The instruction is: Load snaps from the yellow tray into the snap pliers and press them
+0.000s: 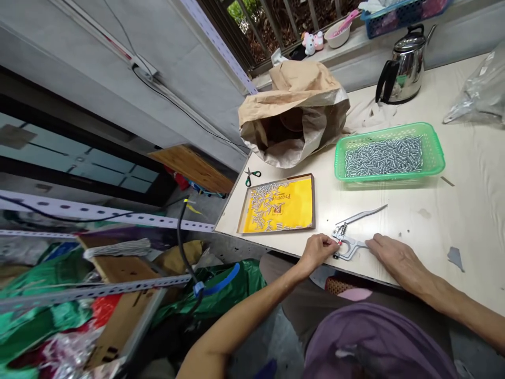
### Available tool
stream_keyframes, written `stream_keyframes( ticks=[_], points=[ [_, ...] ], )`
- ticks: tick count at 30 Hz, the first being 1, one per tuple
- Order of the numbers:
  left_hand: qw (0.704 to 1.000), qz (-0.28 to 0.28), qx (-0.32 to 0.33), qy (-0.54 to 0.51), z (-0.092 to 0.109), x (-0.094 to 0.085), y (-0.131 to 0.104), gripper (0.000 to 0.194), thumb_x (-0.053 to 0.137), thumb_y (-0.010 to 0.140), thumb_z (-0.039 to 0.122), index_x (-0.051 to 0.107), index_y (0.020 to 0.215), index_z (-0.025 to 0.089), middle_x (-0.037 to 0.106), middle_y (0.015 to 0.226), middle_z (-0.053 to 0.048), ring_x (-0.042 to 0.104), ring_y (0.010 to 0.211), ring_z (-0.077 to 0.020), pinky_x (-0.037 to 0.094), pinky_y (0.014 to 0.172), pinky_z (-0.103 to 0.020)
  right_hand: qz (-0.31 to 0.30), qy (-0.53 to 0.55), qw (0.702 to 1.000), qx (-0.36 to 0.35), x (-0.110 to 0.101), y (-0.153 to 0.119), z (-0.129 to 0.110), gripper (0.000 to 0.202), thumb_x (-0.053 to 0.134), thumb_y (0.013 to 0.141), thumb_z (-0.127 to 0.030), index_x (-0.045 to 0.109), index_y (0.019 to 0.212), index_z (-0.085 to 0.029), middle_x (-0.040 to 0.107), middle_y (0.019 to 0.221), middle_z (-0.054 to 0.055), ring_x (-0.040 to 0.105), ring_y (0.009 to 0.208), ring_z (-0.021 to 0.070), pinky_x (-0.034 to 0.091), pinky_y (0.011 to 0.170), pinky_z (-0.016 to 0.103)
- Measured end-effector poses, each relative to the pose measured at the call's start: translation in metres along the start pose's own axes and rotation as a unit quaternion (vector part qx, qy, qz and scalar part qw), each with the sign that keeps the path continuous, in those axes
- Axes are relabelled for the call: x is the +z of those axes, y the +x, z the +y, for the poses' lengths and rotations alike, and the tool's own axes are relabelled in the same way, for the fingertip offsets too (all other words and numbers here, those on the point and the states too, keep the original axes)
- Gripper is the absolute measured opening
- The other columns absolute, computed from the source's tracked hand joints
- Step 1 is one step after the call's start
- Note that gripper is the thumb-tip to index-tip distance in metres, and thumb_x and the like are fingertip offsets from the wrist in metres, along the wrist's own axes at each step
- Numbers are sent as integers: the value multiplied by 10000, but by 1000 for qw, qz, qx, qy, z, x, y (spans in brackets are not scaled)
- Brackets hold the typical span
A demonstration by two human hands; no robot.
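Note:
A metal hand tool (349,246) with two handles and a spring lies at the table's front edge. My left hand (319,251) is at the tool's left end, its fingers pinched by a small red part. On the other side, my right hand (394,258) has its fingertips on the end of the tool's lower handle. Left of the tool is a shallow tray (303,205) with a yellow lining and many small metal pins on it. Behind the tool, a green basket (434,152) holds a heap of similar metal pins.
Green-handled scissors (252,175) lie behind the tray. An open brown paper bag (292,110) stands at the back, with a steel kettle (406,66) and a clear plastic bag (481,95) to its right. A metal shelf frame (98,216) is at the left.

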State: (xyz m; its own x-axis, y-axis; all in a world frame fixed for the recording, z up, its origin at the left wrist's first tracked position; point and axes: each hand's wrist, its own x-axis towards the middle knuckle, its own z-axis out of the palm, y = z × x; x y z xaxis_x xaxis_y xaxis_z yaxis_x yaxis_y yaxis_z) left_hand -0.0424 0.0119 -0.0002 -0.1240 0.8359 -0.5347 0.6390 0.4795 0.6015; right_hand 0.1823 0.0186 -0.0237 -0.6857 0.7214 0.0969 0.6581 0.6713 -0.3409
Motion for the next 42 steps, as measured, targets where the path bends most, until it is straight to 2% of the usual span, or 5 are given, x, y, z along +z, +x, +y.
stream_keyframes(
  ticks=[12, 17, 27, 36, 42],
  points=[
    [992, -81, -81, -50, -10, 5, 8, 112, 664, 720, 193, 677, 657, 101, 570, 478, 36, 556, 468, -88, 501, 521, -196, -15, -41, 999, -5, 3, 3, 12, 204, 527, 850, -178, 591, 1044, -190, 584, 1112, 131, 558, 932, 238, 432, 702, 333],
    [995, -72, -55, -44, -9, 5, 1, 118, 659, 720, 212, 690, 677, 106, 583, 492, 28, 571, 492, -101, 500, 532, -204, -21, -59, 998, -22, 3, 22, 45, 872, 706, 687, -559, 388, 1395, -162, 331, 1485, 216, 257, 1366, 399, 329, 1011, 539],
    [997, -64, -45, 14, -15, 8, -5, 185, 611, 766, 263, 655, 659, 119, 579, 536, 15, 596, 561, -132, 477, 583, -224, -62, -72, 995, 22, -18, 40, 28, 634, 794, 618, -421, 568, 1148, -156, 622, 1066, 133, 528, 949, 295, 410, 801, 410],
    [884, 87, 351, 297, 1, 37, 3, 549, 770, 694, 250, 556, 1193, 169, 549, 1296, -145, 532, 1173, -310, 486, 958, -465, -87, -16, 993, 80, -30, 30, 9, 460, 810, 659, -284, 602, 1042, -136, 597, 1024, 114, 521, 941, 256, 439, 785, 370],
    [869, 50, 386, 306, 9, 54, 33, 640, 725, 704, 179, 483, 1296, 159, 597, 1205, -113, 561, 1077, -275, 492, 937, -438, -144, 40, 981, 121, -42, 26, 5, 581, 829, 633, -353, 583, 1119, -152, 551, 1169, 147, 480, 1070, 303, 426, 892, 428]
  ],
)
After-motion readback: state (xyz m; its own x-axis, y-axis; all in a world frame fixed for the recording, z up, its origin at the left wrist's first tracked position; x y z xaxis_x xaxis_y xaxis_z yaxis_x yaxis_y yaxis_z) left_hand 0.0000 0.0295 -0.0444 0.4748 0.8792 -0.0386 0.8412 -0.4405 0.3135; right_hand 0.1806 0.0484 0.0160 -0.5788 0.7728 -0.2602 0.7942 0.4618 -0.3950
